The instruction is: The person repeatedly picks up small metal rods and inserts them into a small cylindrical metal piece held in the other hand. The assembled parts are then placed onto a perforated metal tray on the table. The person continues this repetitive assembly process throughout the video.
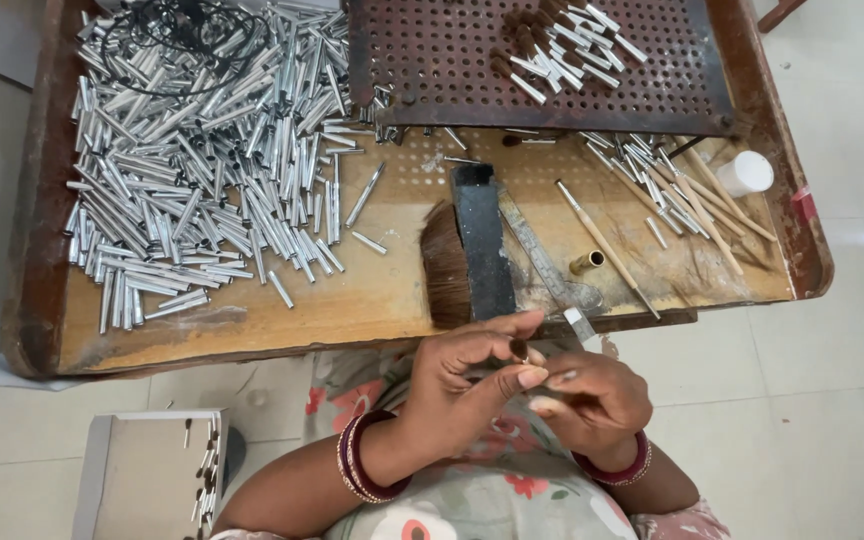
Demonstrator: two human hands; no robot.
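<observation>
My left hand (pixel 467 375) and my right hand (pixel 592 400) meet just below the near edge of the wooden tray (pixel 352 300). Between the fingertips of both hands sits a small tuft of brown hair (pixel 519 349); which hand carries it I cannot tell for sure, both touch it. A flat fan of brown bristle hair (pixel 445 265) lies on the tray just above my hands, pressed under a dark metal bar (pixel 483 240). A big heap of silver metal tubes (pixel 202 160) covers the tray's left half.
A perforated brown metal plate (pixel 452 60) at the back holds filled silver tubes (pixel 562 45). Wooden brush sticks (pixel 697 195), a white cup (pixel 747 172), a small brass tube (pixel 587 262) and a metal ruler (pixel 547 265) lie on the right. A cardboard box (pixel 147 475) stands on the floor, lower left.
</observation>
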